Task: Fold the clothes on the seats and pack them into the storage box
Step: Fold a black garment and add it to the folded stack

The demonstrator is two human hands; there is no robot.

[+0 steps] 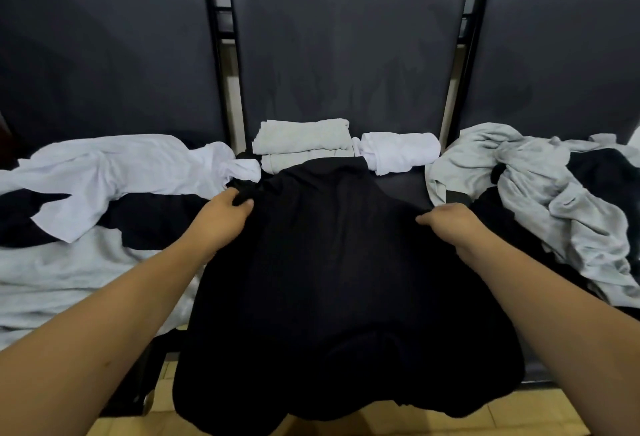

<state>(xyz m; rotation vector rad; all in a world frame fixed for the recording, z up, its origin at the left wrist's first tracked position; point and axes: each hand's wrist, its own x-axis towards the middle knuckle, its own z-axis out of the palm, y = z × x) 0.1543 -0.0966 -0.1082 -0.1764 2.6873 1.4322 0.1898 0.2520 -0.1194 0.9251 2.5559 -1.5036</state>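
Black garment point(332, 262) lay spread over the middle seat point(401, 186), apparently for folding. The left hand point(221, 217) and right hand point(450, 224) pinched its far corners.

We can read no words, labels, brand marks, numbers or signs anywhere in this view. The black garment point(332, 262) gripped by our left hand point(221, 217) and our right hand point(450, 224) shows only plain dark cloth. The folded pale pieces point(304, 141) just beyond our hands are plain as well.
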